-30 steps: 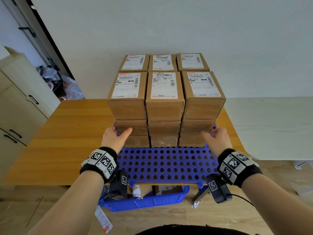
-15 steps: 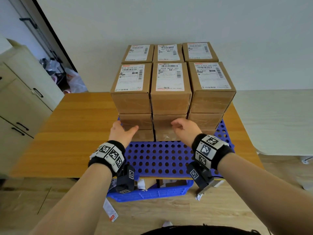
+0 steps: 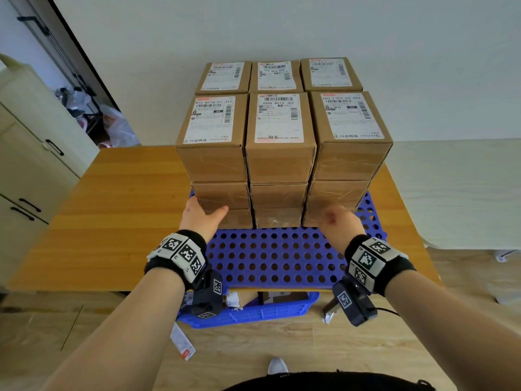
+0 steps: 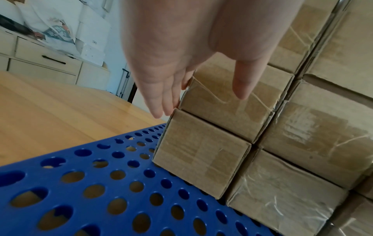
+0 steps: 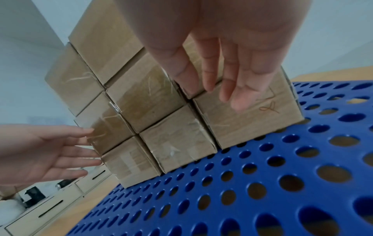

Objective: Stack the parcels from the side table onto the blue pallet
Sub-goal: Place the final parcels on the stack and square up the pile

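Note:
Several brown cardboard parcels [image 3: 279, 162] with white labels stand three layers high on the far half of the blue perforated pallet [image 3: 270, 258]. My left hand [image 3: 201, 218] lies flat against the left side of the stack's lower boxes [image 4: 228, 102], fingers straight, thumb on the front face. My right hand [image 3: 337, 222] is at the front of the lower right boxes [image 5: 248, 118], fingers straight and pointing at their taped faces. Neither hand holds anything. The pallet's near half [image 5: 262, 183] is bare.
The pallet lies on a wooden table [image 3: 112, 215]. A white side table [image 3: 456, 193] stands to the right. Cream cabinets [image 3: 31, 170] are on the left. Under the table's near edge is a blue crate [image 3: 253, 314] with items in it.
My right hand went from the stack's right side to its middle front, then back to the right column's front. My left hand stayed at the left side. The view has come closer.

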`<state>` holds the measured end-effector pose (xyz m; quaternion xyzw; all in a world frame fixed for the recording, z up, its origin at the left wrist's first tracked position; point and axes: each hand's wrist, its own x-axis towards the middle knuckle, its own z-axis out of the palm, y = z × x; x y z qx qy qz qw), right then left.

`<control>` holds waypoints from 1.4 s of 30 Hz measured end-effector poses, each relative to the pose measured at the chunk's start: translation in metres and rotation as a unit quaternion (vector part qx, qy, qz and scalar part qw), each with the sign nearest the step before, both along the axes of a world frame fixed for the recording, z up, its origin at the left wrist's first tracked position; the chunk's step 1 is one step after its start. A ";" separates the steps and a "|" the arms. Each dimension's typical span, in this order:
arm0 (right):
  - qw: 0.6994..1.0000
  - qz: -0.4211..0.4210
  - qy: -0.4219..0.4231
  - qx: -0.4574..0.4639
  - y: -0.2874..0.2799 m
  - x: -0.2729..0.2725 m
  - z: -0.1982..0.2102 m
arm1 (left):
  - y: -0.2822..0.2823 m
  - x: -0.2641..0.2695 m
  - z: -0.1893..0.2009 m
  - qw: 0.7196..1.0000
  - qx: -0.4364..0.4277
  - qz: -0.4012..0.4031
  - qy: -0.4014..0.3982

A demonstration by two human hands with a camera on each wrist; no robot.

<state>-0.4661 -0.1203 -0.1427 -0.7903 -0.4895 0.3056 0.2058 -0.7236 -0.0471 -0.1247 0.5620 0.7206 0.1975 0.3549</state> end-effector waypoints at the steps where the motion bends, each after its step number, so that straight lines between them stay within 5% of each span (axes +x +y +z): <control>1: 1.000 -0.003 0.007 0.012 0.002 0.000 0.000 | 0.000 0.000 0.000 1.000 0.000 0.001 0.000; 8: 1.000 -0.002 0.018 0.013 0.002 0.005 -0.007 | -0.002 -0.004 -0.004 0.998 0.028 0.029 0.042; 14: 0.998 0.048 0.033 0.022 0.005 -0.004 0.002 | -0.008 0.015 -0.009 0.982 0.053 -0.153 0.099; 20: 0.997 0.042 0.059 0.035 0.015 -0.013 0.006 | -0.002 0.033 -0.008 0.981 0.027 -0.174 0.084; 24: 0.999 0.007 0.027 0.020 0.010 -0.004 -0.003 | -0.006 0.023 -0.016 0.984 0.017 -0.140 0.107; 27: 0.993 -0.115 0.023 0.012 0.003 0.006 -0.012 | -0.006 0.009 -0.022 0.992 -0.034 -0.033 0.121; 30: 0.969 -0.233 0.081 0.007 0.000 0.009 -0.017 | -0.005 0.002 -0.028 0.995 -0.070 0.057 0.050; 36: 0.963 -0.216 0.160 0.032 0.002 0.015 -0.028 | -0.002 0.004 -0.034 1.000 -0.015 0.019 -0.004; 42: 0.975 -0.192 0.113 -0.013 -0.004 0.021 -0.041 | -0.006 -0.001 -0.045 0.998 -0.046 0.035 0.019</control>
